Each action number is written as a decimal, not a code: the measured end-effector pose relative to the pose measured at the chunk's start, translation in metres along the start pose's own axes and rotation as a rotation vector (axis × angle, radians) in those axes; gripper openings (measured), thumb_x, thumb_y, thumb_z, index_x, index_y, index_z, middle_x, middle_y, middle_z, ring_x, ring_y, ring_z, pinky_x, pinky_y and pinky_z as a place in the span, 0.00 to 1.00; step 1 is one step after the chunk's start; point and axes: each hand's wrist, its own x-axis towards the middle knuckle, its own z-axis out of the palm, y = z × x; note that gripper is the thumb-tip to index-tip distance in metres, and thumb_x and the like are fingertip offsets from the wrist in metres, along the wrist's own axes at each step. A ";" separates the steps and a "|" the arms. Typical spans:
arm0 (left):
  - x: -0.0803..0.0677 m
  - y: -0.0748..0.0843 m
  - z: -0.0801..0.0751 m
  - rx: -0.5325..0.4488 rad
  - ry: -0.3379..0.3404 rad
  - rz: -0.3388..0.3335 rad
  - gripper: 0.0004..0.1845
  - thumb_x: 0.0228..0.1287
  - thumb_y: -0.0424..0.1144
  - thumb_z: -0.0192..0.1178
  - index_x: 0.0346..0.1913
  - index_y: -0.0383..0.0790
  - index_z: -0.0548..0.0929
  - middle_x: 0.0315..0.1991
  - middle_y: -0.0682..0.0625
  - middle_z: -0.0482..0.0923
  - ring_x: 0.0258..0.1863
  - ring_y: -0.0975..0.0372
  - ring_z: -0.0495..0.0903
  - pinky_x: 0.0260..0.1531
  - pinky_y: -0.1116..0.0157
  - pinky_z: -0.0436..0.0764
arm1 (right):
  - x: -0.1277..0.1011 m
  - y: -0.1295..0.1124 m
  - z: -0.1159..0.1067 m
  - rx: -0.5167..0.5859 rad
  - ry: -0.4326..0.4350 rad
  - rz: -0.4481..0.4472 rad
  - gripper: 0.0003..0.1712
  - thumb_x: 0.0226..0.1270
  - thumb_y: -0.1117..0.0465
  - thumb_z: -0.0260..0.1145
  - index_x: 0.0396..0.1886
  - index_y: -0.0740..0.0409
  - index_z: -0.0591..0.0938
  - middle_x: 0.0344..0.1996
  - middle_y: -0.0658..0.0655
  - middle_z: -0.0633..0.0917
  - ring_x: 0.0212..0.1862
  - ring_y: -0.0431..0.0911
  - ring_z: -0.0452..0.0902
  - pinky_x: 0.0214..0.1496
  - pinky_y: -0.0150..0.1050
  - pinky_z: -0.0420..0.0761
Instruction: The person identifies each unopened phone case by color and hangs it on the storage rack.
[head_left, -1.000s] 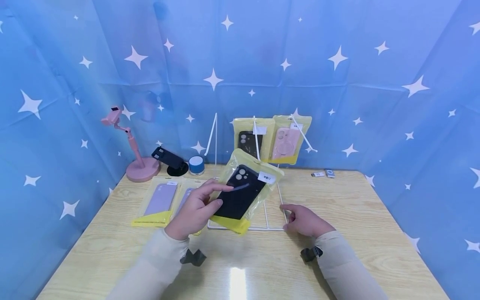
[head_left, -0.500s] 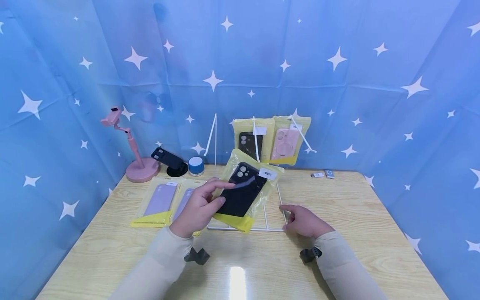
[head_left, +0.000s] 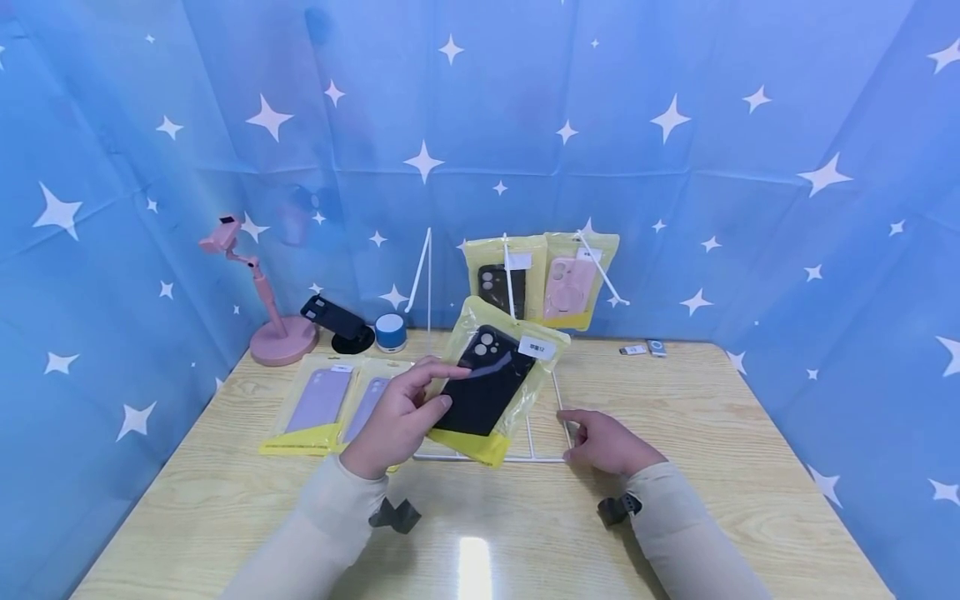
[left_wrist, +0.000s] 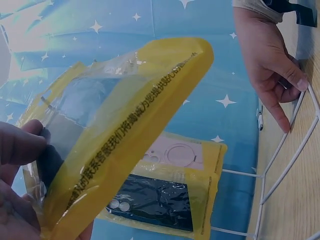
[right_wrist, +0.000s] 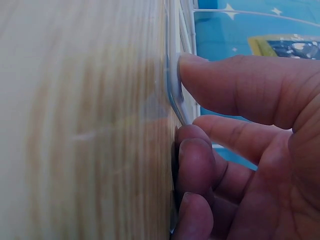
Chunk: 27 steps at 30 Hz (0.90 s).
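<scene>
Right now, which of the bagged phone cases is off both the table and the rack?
The black case in the yellow bag gripped by the left hand. Two hang on the white wire rack, two purple ones lie on the table.

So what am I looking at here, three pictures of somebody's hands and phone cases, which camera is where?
A person wears three cameras: one on the head, one on each wrist. The head view shows a wooden table. The left hand holds a black phone case in a yellow bag; its wrist camera sees that bag close up. The right hand rests at the corner of a white wire rack, fingers touching the wire. Two bagged cases hang on the rack; two purple bagged cases lie flat on the left.
</scene>
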 end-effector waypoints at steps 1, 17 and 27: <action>0.000 0.000 0.000 -0.003 0.000 -0.004 0.21 0.72 0.23 0.54 0.64 0.37 0.83 0.56 0.44 0.81 0.24 0.57 0.62 0.24 0.66 0.65 | 0.000 0.000 0.000 -0.001 0.000 0.000 0.41 0.62 0.64 0.78 0.75 0.54 0.76 0.31 0.55 0.79 0.30 0.49 0.73 0.30 0.43 0.73; -0.005 0.005 -0.002 0.025 0.026 -0.046 0.21 0.72 0.23 0.54 0.63 0.39 0.84 0.63 0.46 0.80 0.19 0.58 0.56 0.24 0.68 0.64 | -0.002 -0.003 0.000 -0.009 0.014 -0.011 0.40 0.62 0.65 0.77 0.74 0.57 0.77 0.30 0.55 0.79 0.30 0.48 0.72 0.30 0.42 0.72; -0.001 0.006 0.000 0.018 0.029 -0.068 0.21 0.73 0.24 0.54 0.64 0.38 0.84 0.64 0.45 0.80 0.18 0.57 0.55 0.25 0.69 0.64 | -0.002 -0.002 0.001 -0.004 0.018 -0.009 0.39 0.61 0.65 0.77 0.74 0.57 0.77 0.30 0.55 0.79 0.31 0.48 0.73 0.31 0.42 0.73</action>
